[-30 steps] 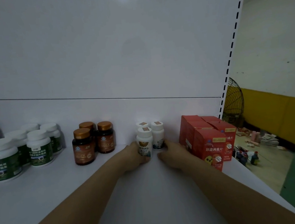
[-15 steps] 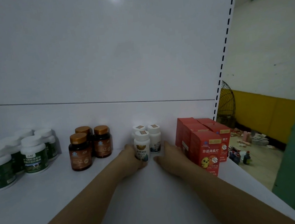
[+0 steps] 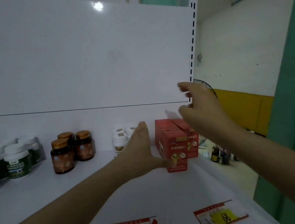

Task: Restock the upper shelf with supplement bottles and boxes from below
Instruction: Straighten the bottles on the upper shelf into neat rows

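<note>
White back panel [image 3: 81, 55] at 12 o'clock, glare spot [image 3: 98, 6] on it; slotted upright [image 3: 192, 38], yellow-banded wall [image 3: 249, 109], green frame [image 3: 292, 95] at 3 o'clock.

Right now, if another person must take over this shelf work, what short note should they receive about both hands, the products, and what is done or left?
Left hand: open, flat, empty, in front of the small white bottles with brown cap stickers, thumb by the front red cardboard box.
Right hand: open, empty, raised above the red boxes, blurred.
On the white upper shelf, left to right: white-capped green-label bottles, brown bottles with gold caps, the small white bottles, the red boxes.
Done: these four groups stand upright near the back.
Left: the shelf front is bare; fetch more stock from below, which is out of view.
</note>
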